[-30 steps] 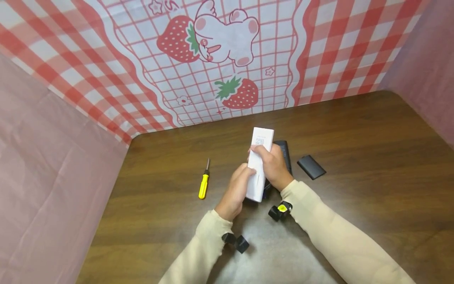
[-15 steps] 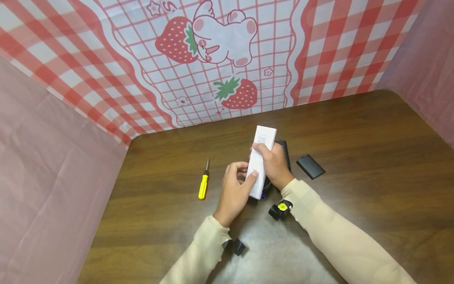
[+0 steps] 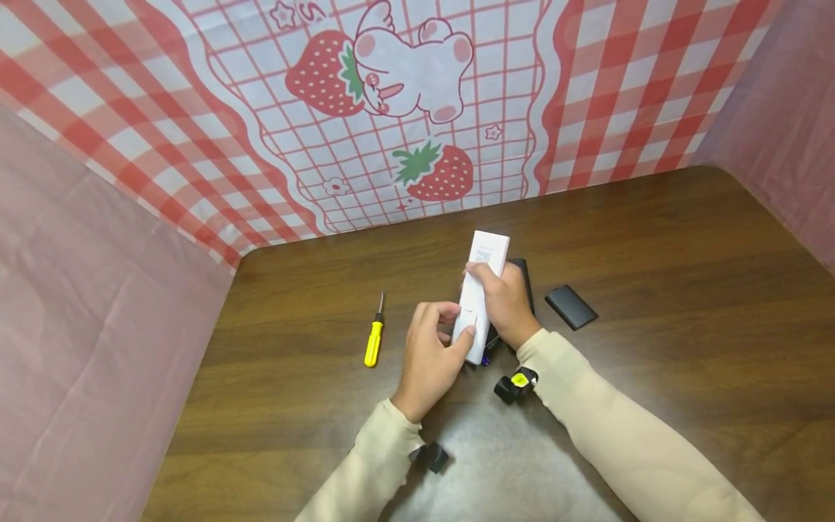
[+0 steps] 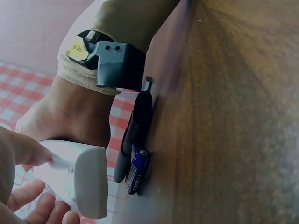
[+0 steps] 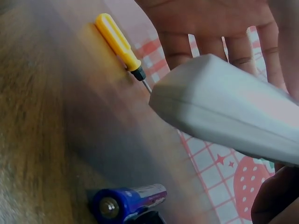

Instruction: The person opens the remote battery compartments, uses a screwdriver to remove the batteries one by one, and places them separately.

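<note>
My right hand (image 3: 507, 297) grips a white remote control (image 3: 480, 290) by its upper half, thumb across the back. A printed code and a thin slit mark that side. My left hand (image 3: 433, 355) is at the remote's lower end, thumb on its back and bent fingers by its left edge. In the left wrist view the thumb (image 4: 35, 154) lies on the white casing, with the fingertips close beside it. The right wrist view has the rounded white end (image 5: 205, 100) in front of the left hand's fingers.
Partly hidden behind the right hand lies a black remote (image 3: 524, 279). A blue battery (image 4: 139, 171) rests by it. A black cover (image 3: 572, 307) lies to the right, a yellow screwdriver (image 3: 374, 341) to the left. A checked cloth (image 3: 620, 87) hangs behind the wooden table (image 3: 293, 420).
My left hand has loosened its fingers from the remote's side and shifted a little left, its thumb still on the lower back. The right hand keeps its hold; the remote has moved slightly right.
</note>
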`<action>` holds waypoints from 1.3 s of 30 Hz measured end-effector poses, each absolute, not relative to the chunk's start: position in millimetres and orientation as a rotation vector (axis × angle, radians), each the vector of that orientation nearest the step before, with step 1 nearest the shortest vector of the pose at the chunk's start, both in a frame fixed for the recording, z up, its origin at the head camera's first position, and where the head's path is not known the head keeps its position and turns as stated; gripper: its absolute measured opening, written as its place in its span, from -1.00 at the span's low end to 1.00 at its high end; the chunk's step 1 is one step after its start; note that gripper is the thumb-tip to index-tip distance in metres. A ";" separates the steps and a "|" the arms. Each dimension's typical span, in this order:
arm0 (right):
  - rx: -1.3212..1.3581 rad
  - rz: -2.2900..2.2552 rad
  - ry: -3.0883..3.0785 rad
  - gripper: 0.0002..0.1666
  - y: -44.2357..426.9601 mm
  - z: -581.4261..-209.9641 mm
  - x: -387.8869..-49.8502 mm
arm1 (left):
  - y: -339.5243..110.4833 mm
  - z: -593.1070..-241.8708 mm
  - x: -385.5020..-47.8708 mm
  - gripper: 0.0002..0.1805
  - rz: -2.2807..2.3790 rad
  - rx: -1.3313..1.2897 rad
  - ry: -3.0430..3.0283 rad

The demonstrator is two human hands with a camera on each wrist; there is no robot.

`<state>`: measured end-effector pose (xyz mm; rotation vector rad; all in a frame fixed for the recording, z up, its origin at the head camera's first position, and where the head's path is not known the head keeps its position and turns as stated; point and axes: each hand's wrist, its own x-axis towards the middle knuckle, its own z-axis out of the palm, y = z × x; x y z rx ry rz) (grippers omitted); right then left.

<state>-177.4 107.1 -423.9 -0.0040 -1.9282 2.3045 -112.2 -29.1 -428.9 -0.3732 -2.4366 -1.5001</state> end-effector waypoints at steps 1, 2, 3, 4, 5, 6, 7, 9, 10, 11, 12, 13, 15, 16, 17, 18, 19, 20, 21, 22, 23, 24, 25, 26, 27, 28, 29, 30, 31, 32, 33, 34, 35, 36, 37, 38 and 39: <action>-0.004 2.302 -1.930 -0.63 106.9 -424.2 -177.5 | -29.1 -428.8 -111.9 -0.65 -1.488 -0.379 -2.435; -0.002 2.298 -1.933 -0.64 106.8 -424.6 -177.7 | -29.1 -428.6 -111.6 -0.65 -1.477 -0.384 -2.434; -0.004 2.294 -1.934 -0.64 106.5 -424.7 -177.9 | -29.2 -428.7 -111.4 -0.65 -1.462 -0.389 -2.434; -0.004 2.290 -1.937 -0.65 106.3 -424.9 -178.0 | -29.2 -429.0 -111.5 -0.65 -1.449 -0.394 -2.432; -0.004 2.285 -1.941 -0.65 106.1 -425.4 -178.3 | -29.2 -428.6 -111.4 -0.65 -1.431 -0.398 -2.434; -0.005 2.279 -1.947 -0.65 105.9 -425.8 -178.5 | -29.2 -428.5 -111.5 -0.65 -1.410 -0.401 -2.436; -0.008 2.273 -1.952 -0.66 105.7 -425.7 -178.3 | -29.4 -428.4 -111.5 -0.65 -1.391 -0.407 -2.436; -0.010 2.267 -1.952 -0.67 105.3 -425.7 -178.0 | -29.6 -428.4 -111.4 -0.64 -1.341 -0.423 -2.439; -0.008 2.267 -1.949 -0.68 105.2 -425.5 -177.7 | -29.7 -428.2 -111.4 -0.64 -1.316 -0.432 -2.442; -0.008 2.265 -1.947 -0.69 105.2 -425.6 -177.5 | -29.9 -427.9 -111.4 -0.63 -1.287 -0.443 -2.445; -0.008 2.266 -1.943 -0.69 105.1 -425.7 -177.3 | -30.2 -428.1 -111.7 -0.63 -1.261 -0.457 -2.442; -0.009 2.264 -1.940 -0.69 105.0 -426.0 -177.1 | -30.5 -428.1 -111.9 -0.62 -1.233 -0.468 -2.443; -0.010 2.255 -1.939 -0.67 105.0 -426.8 -176.7 | -31.1 -428.0 -112.3 -0.61 -1.181 -0.486 -2.449; -0.009 2.249 -1.942 -0.66 105.0 -427.3 -176.6 | -31.3 -428.0 -112.5 -0.61 -1.163 -0.491 -2.451; -0.011 2.240 -1.948 -0.65 105.1 -428.1 -176.6 | -31.5 -428.0 -112.5 -0.60 -1.146 -0.494 -2.453; -0.011 2.232 -1.954 -0.64 105.1 -428.6 -176.5 | -31.7 -428.0 -112.5 -0.60 -1.133 -0.495 -2.456; -0.011 2.221 -1.960 -0.64 105.2 -429.1 -176.3 | -31.8 -427.9 -112.3 -0.60 -1.121 -0.495 -2.459; -0.010 2.215 -1.964 -0.64 105.2 -429.3 -176.1 | -31.9 -427.9 -112.1 -0.60 -1.112 -0.496 -2.460; -0.008 2.204 -1.969 -0.65 105.2 -429.5 -175.8 | -31.9 -428.0 -112.0 -0.61 -1.105 -0.495 -2.461; -0.006 2.196 -1.973 -0.66 105.1 -429.7 -175.5 | -31.8 -428.0 -111.8 -0.61 -1.097 -0.494 -2.459; -0.004 2.188 -1.976 -0.68 105.0 -430.0 -175.4 | -31.8 -428.0 -111.8 -0.62 -1.088 -0.492 -2.459; -0.001 2.183 -1.974 -0.69 104.7 -430.0 -175.2 | -31.7 -428.0 -111.7 -0.63 -1.081 -0.489 -2.460; 0.001 2.178 -1.973 -0.70 104.4 -430.0 -175.0 | -31.6 -427.9 -111.8 -0.64 -1.073 -0.484 -2.460; 0.004 2.172 -1.972 -0.71 104.0 -429.9 -174.7 | -31.5 -427.8 -111.9 -0.65 -1.066 -0.481 -2.463; 0.007 2.169 -1.970 -0.71 103.6 -429.8 -174.5 | -31.5 -427.8 -112.0 -0.66 -1.061 -0.478 -2.464; 0.009 2.173 -1.964 -0.71 103.2 -429.7 -174.3 | -31.3 -427.5 -112.0 -0.67 -1.054 -0.474 -2.469; 0.011 2.177 -1.959 -0.72 102.8 -429.4 -174.1 | -31.4 -427.3 -112.1 -0.68 -1.051 -0.469 -2.474; 0.013 2.179 -1.957 -0.72 102.4 -429.0 -173.6 | -31.4 -427.0 -112.1 -0.69 -1.049 -0.464 -2.479; 0.014 2.179 -1.958 -0.72 102.2 -428.7 -173.5 | -31.4 -426.7 -112.2 -0.70 -1.047 -0.461 -2.483; 0.015 2.181 -1.957 -0.71 101.9 -428.4 -173.4 | -31.5 -426.4 -112.2 -0.70 -1.047 -0.458 -2.486; 0.018 2.182 -1.958 -0.70 101.8 -428.3 -173.5 | -31.5 -426.3 -112.2 -0.71 -1.045 -0.456 -2.488; 0.019 2.177 -1.964 -0.70 101.7 -428.2 -173.5 | -31.4 -425.8 -112.2 -0.71 -1.044 -0.453 -2.491; 0.022 2.168 -1.971 -0.70 101.6 -428.2 -173.7 | -31.5 -425.6 -112.2 -0.71 -1.043 -0.450 -2.491; 0.023 2.159 -1.979 -0.69 101.5 -428.1 -173.7 | -31.6 -425.7 -112.3 -0.71 -1.041 -0.450 -2.489; 0.026 2.151 -1.985 -0.70 101.4 -428.3 -173.8 | -31.6 -425.5 -112.2 -0.71 -1.041 -0.451 -2.487; 0.028 2.144 -1.991 -0.70 101.3 -428.4 -173.8 | -31.6 -425.3 -112.1 -0.72 -1.039 -0.451 -2.486; 0.030 2.138 -1.996 -0.70 101.2 -428.7 -174.0 | -31.6 -425.3 -112.0 -0.72 -1.037 -0.450 -2.484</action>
